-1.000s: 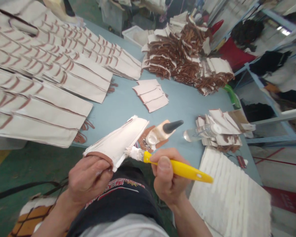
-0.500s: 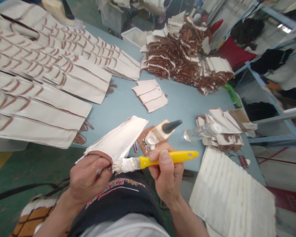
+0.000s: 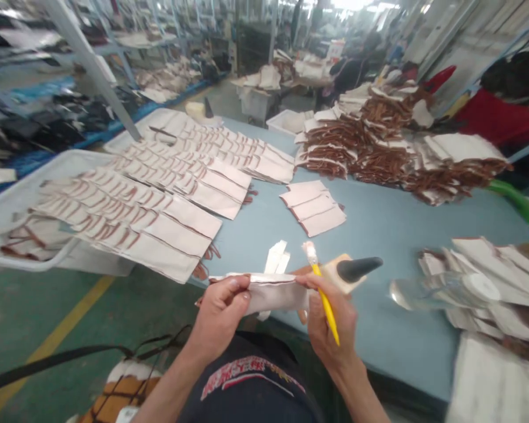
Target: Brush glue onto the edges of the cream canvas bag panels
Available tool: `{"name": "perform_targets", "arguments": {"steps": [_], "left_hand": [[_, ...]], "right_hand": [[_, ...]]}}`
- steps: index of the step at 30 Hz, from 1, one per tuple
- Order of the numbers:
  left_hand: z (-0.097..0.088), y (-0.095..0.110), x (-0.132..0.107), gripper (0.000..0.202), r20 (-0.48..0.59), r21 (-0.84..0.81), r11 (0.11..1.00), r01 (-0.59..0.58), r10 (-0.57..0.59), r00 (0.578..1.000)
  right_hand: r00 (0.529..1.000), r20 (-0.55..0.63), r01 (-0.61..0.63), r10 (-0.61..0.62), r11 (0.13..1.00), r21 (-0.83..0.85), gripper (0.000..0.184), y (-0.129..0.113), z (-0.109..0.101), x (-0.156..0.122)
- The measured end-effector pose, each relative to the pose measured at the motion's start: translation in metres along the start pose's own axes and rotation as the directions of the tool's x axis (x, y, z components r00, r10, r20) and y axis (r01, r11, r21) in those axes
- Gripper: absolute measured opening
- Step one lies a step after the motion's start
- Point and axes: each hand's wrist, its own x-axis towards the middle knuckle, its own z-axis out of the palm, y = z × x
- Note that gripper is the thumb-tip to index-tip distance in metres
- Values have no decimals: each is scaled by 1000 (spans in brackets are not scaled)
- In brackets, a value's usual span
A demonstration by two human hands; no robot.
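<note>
My left hand is closed on the left end of a white leather-like piece with a brown edge, pinching it between thumb and fingers. My right hand pinches the other end and also holds a yellow-handled brush, its whitish bristles pointing away from me. The piece is stretched between both hands at the table's near edge. Just behind my right hand sits a pale block with a black cone-shaped handle, partly hidden. Narrow white strips lie beyond the piece.
Overlapping rows of white pieces cover the left of the blue table. A small group of panels lies mid-table. Brown-and-white stacks stand behind. At right are a clear bottle and more stacked pieces. A white bin adjoins at left.
My view has tilted up. The piece has turned from slanting away to lying crosswise. My right hand now grips its right end, and the brush has swung from pointing left to pointing away.
</note>
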Motion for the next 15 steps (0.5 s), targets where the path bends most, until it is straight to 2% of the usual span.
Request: {"name": "perform_targets", "arguments": {"steps": [3, 5, 8, 10, 13, 15], "left_hand": [[1, 11, 0, 21, 30, 3, 1000, -21, 21, 999], [1, 19, -1, 21, 79, -22, 999, -43, 45, 996], [0, 28, -1, 22, 120, -54, 993, -104, 110, 987], [-1, 31, 1, 22, 100, 7, 982, -191, 189, 977], [0, 28, 6, 24, 55, 176, 922, -345, 340, 939], [3, 24, 9, 25, 5, 268, 860, -433, 449, 894]], "right_hand": [[997, -67, 44, -46, 999, -30, 21, 8, 6, 6], [993, -107, 41, -40, 999, 10, 20, 9, 8, 13], [997, -25, 77, -75, 990, 115, 20, 2, 13, 24], [995, -12, 98, -97, 988, 121, 19, -3, 19, 29], [989, -142, 50, -44, 998, 33, 20, -4, 30, 35], [978, -207, 1, 0, 1000, 2, 24, -2, 33, 40]]}}
